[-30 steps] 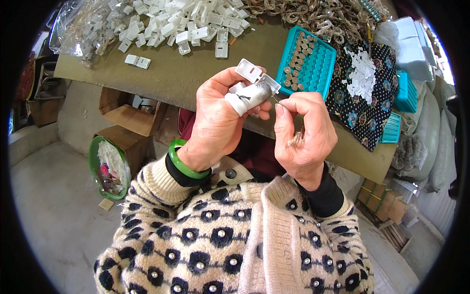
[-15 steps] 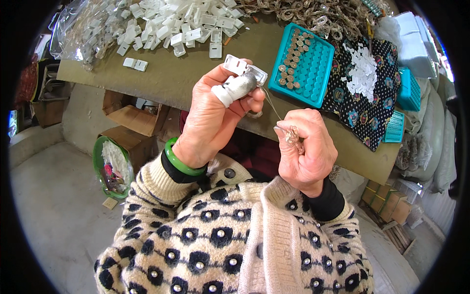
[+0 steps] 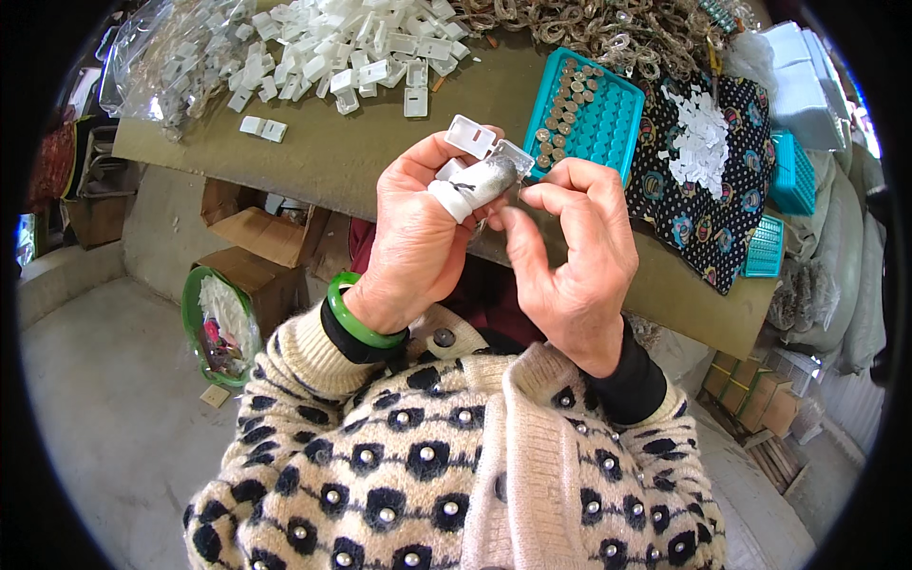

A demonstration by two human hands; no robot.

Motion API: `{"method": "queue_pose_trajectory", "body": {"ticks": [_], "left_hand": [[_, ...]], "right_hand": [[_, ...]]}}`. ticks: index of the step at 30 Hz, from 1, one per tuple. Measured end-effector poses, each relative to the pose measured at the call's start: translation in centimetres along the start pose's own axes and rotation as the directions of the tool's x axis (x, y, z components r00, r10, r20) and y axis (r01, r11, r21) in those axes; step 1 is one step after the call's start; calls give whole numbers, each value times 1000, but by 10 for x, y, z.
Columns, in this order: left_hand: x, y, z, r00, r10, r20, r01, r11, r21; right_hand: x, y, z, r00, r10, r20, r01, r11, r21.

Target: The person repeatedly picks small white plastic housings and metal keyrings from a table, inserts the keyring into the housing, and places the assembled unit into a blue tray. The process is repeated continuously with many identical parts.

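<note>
My left hand (image 3: 413,223) grips a small white plastic case (image 3: 470,136) with its hinged lid swung up. White wrapping, greyed at the tip, covers the left thumb (image 3: 484,180), which presses on the case's lower half. Close against the case's right side, my right hand (image 3: 579,256) has its thumb and index finger bent toward each other. Whatever lies between those fingertips is too small to make out. The coiled clear wire bundle is mostly hidden by the hands.
White plastic cases (image 3: 356,47) are heaped at the back left, coiled clear wires (image 3: 627,33) at the back. A teal tray (image 3: 608,123) holds coin-like round cells. White slips (image 3: 698,138) lie on a patterned cloth (image 3: 655,195). A green basket (image 3: 193,313) stands on the floor.
My right hand has moved up and left to the case, from holding the coiled wire away from it with a strand stretched between. The case has shifted slightly right in my left hand.
</note>
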State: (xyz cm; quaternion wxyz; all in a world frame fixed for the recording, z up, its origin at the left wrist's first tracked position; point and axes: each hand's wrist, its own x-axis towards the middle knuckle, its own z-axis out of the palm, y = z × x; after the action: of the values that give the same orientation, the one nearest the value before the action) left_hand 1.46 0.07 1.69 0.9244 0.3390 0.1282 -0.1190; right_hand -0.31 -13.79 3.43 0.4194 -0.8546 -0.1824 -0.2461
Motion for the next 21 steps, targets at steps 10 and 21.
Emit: {"method": "queue_pose_trajectory", "body": {"ticks": [10, 21], "left_hand": [[3, -1, -3, 470, 714, 519, -764, 35, 644], [-9, 15, -10, 980, -162, 115, 169, 984, -50]], "right_hand": [[-4, 10, 14, 987, -150, -54, 141, 980, -144], [-6, -4, 14, 982, 187, 26, -188, 980, 72]]}}
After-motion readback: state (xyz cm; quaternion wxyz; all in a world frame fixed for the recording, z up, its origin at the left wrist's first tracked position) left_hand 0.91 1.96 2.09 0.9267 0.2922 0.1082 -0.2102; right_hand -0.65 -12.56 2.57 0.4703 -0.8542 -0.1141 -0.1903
